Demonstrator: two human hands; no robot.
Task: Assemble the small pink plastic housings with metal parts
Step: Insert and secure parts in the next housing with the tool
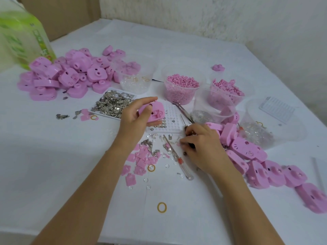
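L grip (134, 115) pinches pink housing (154, 114), R grip (201, 147) unclear; tray (100, 99) w/ metal bits (113, 103), cup (178, 97) w/ pink pellets (182, 80).

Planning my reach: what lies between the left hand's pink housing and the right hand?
Head view: a white dimpled tray with a few metal discs, plus the pick the right hand holds.

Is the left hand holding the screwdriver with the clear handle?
No, the left hand grips a pink housing, and the screwdriver lies on the table.
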